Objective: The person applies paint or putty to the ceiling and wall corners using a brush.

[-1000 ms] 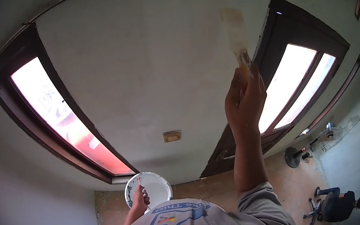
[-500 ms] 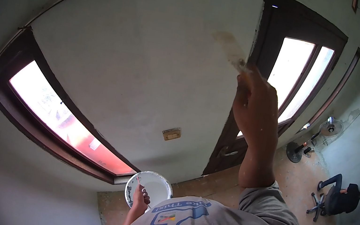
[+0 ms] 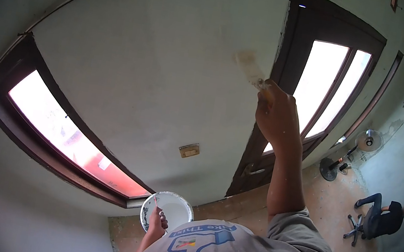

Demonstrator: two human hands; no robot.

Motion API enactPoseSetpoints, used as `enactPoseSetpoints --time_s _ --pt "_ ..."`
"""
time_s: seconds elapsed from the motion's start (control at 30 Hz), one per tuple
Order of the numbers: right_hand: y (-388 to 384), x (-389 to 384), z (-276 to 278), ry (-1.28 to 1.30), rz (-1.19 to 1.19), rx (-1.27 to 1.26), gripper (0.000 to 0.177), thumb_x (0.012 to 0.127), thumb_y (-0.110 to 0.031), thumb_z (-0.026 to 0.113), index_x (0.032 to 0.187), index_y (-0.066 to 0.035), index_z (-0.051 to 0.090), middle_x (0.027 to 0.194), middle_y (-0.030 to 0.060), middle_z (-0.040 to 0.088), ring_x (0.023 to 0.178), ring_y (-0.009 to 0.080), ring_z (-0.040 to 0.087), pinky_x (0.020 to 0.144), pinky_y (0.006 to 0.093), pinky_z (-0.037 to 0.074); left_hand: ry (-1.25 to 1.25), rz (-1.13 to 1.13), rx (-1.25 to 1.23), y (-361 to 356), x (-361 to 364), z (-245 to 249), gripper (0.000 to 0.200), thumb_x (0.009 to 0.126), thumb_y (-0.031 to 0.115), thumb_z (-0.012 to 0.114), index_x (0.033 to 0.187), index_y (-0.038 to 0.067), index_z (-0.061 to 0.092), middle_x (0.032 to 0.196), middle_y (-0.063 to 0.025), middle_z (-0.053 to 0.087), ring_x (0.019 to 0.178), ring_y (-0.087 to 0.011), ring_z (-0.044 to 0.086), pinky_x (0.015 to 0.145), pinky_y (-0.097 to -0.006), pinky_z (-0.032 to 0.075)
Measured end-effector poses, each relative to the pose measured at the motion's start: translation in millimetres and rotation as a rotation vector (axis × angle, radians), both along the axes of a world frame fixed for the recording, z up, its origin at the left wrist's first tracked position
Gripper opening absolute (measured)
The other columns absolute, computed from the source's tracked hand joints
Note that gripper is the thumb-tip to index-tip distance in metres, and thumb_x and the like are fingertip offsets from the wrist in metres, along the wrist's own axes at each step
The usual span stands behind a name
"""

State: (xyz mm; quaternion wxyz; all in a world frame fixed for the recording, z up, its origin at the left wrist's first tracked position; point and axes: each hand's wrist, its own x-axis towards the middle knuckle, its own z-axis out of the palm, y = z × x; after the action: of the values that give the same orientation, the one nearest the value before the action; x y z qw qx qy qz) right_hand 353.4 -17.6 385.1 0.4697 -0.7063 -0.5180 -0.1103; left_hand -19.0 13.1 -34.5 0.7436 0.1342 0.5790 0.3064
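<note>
My right hand (image 3: pixel 278 109) is raised in front of the wall, closed round the handle of a flat brush (image 3: pixel 250 68) whose pale, blurred head points up and left against the wall (image 3: pixel 171 57). Down at the bottom centre, my left hand (image 3: pixel 158 220) is closed on the rim of a white bucket (image 3: pixel 182 211). The bucket is held in front of my body, with smears on its inner edge.
A dark door (image 3: pixel 294 51) with glass panes stands right of the brush. At left is a dark-framed window (image 3: pixel 67 130). A wall switch (image 3: pixel 189 150) sits between them. Far right, a person (image 3: pixel 388 218) sits on a wheeled chair (image 3: pixel 354 230) near a fan (image 3: pixel 369 141).
My right hand and the brush have moved slightly down and to the left along the wall. My left hand and the bucket look unmoved.
</note>
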Motion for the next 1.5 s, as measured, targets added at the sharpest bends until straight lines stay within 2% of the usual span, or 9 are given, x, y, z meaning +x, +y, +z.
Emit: enactPoseSetpoints --time_s 0.4,0.73,0.83,0.9,0.93,0.97,1.0,1.2,1.5 --pt "35 22 69 -0.173 -0.010 0.529 0.019 0.090 -0.006 0.060 0.108 -0.006 0.065 0.083 0.0207 0.069 0.074 0.0336 0.071 0.065 0.0391 0.053 -0.043 -0.004 -0.016 7 2 -10 0.029 0.086 0.032 0.054 0.067 0.020 0.035 0.051 0.0051 0.028 0.039 -0.0101 0.021 0.041 -0.0289 0.015" --pt "-6 11 -80 0.105 -0.041 -0.107 0.025 0.092 -0.011 0.060 0.115 -0.003 0.064 0.077 0.0225 0.068 0.071 0.0343 0.071 0.066 0.0383 0.053 -0.024 -0.042 0.022 3 -1 -7 0.028 0.084 0.030 0.056 0.067 0.020 0.036 0.051 0.0057 0.028 0.039 -0.0095 0.021 0.040 -0.0287 0.014" --pt "-19 7 -76 0.048 -0.062 -0.012 0.025 0.093 -0.012 0.060 0.116 -0.003 0.064 0.070 0.0187 0.065 0.062 0.0279 0.067 0.060 0.0374 0.049 -0.013 -0.032 0.011 1 -1 -5 0.029 0.084 0.029 0.056 0.066 0.020 0.035 0.051 0.0054 0.028 0.038 -0.0097 0.021 0.040 -0.0288 0.014" --pt "-37 -2 -34 0.096 -0.108 -0.018 0.025 0.089 -0.005 0.056 0.113 -0.006 0.063 0.087 0.0220 0.069 0.078 0.0380 0.070 0.070 0.0416 0.054 -0.007 -0.037 0.012 1 -1 -3 0.029 0.084 0.029 0.056 0.066 0.020 0.034 0.051 0.0053 0.028 0.038 -0.0098 0.021 0.040 -0.0288 0.014" --pt "-37 3 -18 0.047 -0.109 0.059 0.022 0.091 -0.007 0.055 0.112 -0.007 0.063 0.083 0.0217 0.068 0.074 0.0354 0.069 0.067 0.0402 0.053 -0.011 -0.036 -0.002 0 -1 -2 0.029 0.084 0.029 0.055 0.066 0.019 0.034 0.051 0.0051 0.028 0.038 -0.0099 0.021 0.041 -0.0289 0.014" --pt "-25 22 -15 -0.105 -0.111 0.239 0.031 0.099 -0.029 0.060 0.114 -0.002 0.064 0.058 0.0092 0.055 0.051 0.0109 0.052 0.048 0.0297 0.039 -0.014 -0.034 -0.016 0 -1 -1 0.029 0.084 0.029 0.055 0.067 0.019 0.034 0.051 0.0050 0.028 0.038 -0.0101 0.021 0.041 -0.0290 0.015" --pt "-27 17 13 -0.048 -0.130 0.248 0.019 0.094 -0.010 0.057 0.112 -0.006 0.064 0.080 0.0189 0.069 0.069 0.0317 0.069 0.062 0.0365 0.052 -0.009 -0.040 -0.017 0 -2 -1 0.029 0.084 0.029 0.055 0.067 0.019 0.034 0.051 0.0050 0.028 0.038 -0.0101 0.021 0.041 -0.0290 0.015" --pt "29 64 65 -0.228 -0.052 0.534 0.022 0.090 -0.008 0.061 0.112 -0.006 0.063 0.085 0.0200 0.069 0.077 0.0340 0.070 0.066 0.0372 0.055 0.006 -0.015 -0.034 1 -4 -7 0.029 0.084 0.030 0.056 0.067 0.019 0.035 0.051 0.0048 0.028 0.038 -0.0106 0.021 0.041 -0.0293 0.015" --pt "14 61 -92 -0.088 -0.029 0.119 0.024 0.091 -0.008 0.061 0.114 -0.003 0.064 0.072 0.0172 0.064 0.060 0.0272 0.064 0.059 0.0366 0.049 0.064 -0.057 -0.003 4 5 5 0.029 0.084 0.029 0.056 0.064 0.020 0.037 0.050 0.0059 0.028 0.037 -0.0096 0.021 0.039 -0.0286 0.015"
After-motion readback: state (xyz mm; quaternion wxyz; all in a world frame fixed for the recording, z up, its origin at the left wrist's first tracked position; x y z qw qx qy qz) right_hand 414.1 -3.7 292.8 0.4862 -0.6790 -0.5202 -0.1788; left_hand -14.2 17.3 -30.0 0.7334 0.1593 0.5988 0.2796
